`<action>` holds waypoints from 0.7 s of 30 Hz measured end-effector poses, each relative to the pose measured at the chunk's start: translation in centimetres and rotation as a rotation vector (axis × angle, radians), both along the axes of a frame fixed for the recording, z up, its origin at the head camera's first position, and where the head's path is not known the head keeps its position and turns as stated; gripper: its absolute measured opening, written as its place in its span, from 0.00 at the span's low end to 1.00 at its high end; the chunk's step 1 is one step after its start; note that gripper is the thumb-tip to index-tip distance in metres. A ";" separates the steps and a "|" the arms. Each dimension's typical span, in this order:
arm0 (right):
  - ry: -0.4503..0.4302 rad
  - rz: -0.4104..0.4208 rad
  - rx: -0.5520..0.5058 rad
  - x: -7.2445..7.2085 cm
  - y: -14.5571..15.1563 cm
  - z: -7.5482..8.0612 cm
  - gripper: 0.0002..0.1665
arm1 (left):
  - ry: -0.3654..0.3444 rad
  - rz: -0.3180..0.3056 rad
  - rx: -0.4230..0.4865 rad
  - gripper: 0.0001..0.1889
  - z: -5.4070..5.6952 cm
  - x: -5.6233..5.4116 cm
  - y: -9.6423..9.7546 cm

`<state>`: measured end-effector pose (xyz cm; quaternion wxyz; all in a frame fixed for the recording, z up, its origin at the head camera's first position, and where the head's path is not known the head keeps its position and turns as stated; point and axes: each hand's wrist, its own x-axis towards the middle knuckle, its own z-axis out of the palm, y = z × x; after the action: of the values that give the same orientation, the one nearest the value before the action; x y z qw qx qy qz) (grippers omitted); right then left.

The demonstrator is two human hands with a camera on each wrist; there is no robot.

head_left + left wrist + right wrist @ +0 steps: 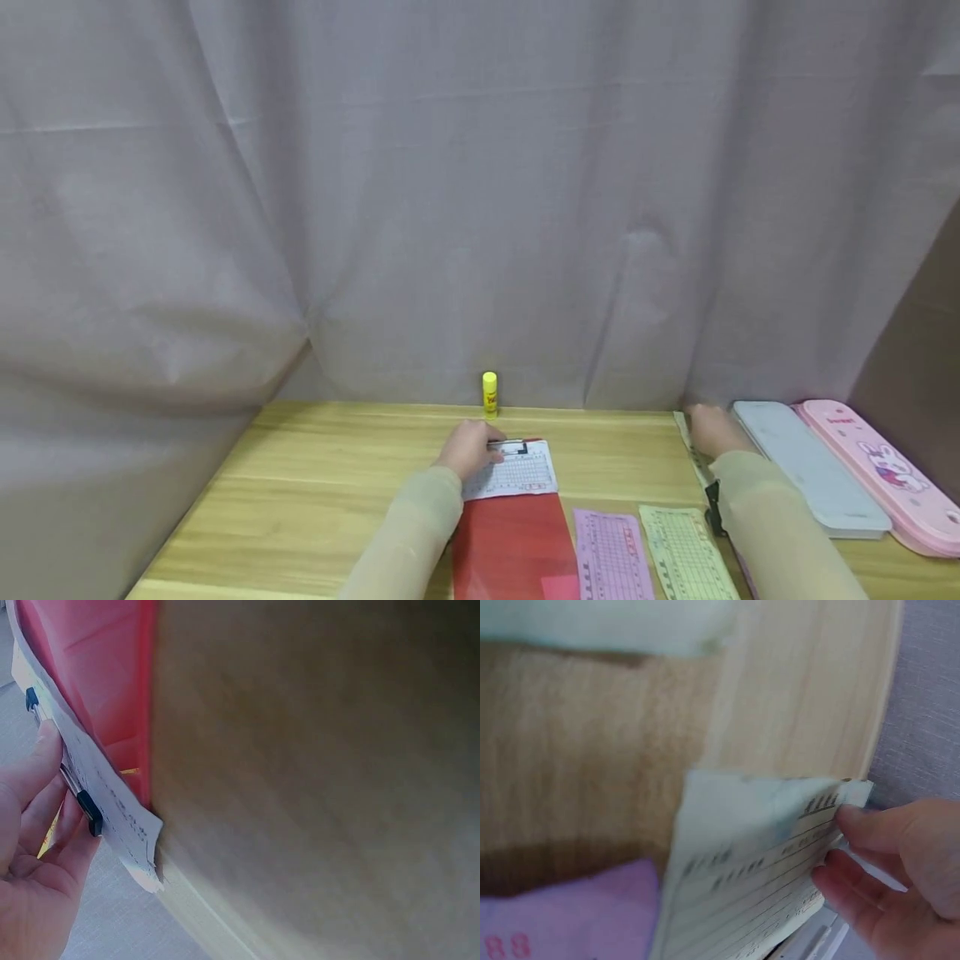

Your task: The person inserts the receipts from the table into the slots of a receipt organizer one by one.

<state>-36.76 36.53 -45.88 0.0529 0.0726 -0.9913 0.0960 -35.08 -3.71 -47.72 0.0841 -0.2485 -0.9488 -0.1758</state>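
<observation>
My left hand [467, 450] grips the metal clip [90, 812] with black ends at the far end of a red folder [513, 542]. In the left wrist view the thumb lies over the clip and the fingers curl beside it. A white printed slip [517, 475] lies across the top of the folder, at the clip. Far to the right, by the curtain, my right hand [716, 431] pinches the far edge of a pale printed slip [742, 870] between thumb and fingers. Most of that slip is hidden behind the right forearm in the head view.
A purple slip [613, 554] and a pale green slip [686, 550] lie between the arms. A yellow glue stick [490, 394] stands at the back. Right of the right arm are a whitish flat case [813, 467] and a pink pencil case [881, 475]. A grey curtain [465, 208] closes the back.
</observation>
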 end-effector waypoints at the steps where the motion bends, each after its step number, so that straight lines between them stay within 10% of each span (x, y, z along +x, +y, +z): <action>1: -0.002 -0.005 0.003 0.1 0.1 0.0 0.10 | -0.006 0.003 0.000 0.13 0.0 0.0 0.0; 21: -0.046 -0.101 -0.087 0.4 0.2 -0.6 0.34 | 0.003 -0.005 0.005 0.12 0.0 0.0 0.0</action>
<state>-36.32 36.69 -46.51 0.0378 0.0180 -0.9896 0.1378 -35.07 -3.69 -47.70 0.0858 -0.2507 -0.9477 -0.1779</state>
